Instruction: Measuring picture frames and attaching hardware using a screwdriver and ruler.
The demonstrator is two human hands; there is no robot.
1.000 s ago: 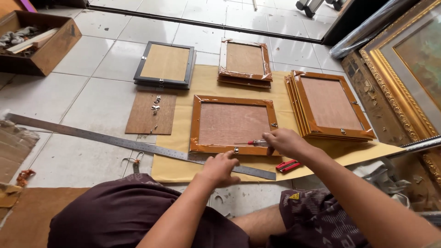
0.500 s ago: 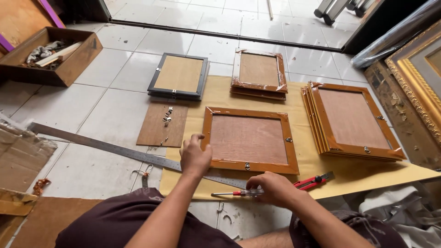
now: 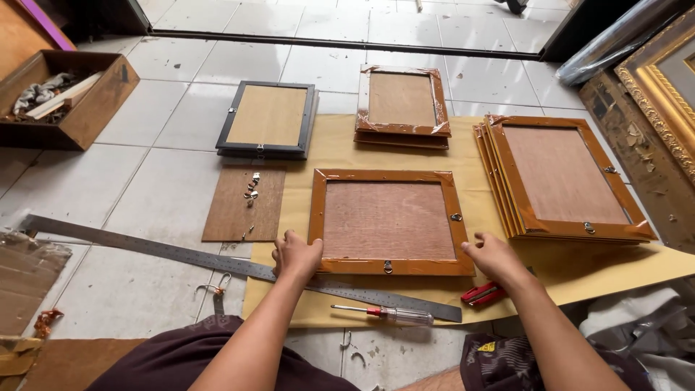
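A brown wooden picture frame lies back side up on a yellow sheet in front of me. My left hand grips its near left corner. Near the frame's right corner my right hand rests, fingers spread, touching or almost touching the edge. A screwdriver with a red and clear handle lies loose on the sheet below the frame. A long steel ruler runs under my left hand. A red tool sits just below my right hand.
A stack of similar frames lies at right, another frame stack behind, and a black frame at left. A small board holds metal hangers. A wooden box stands far left. Gilded frames lean at right.
My right hand has put the screwdriver down on the sheet and moved up to the frame's right corner. My left hand slid to the frame's near left corner.
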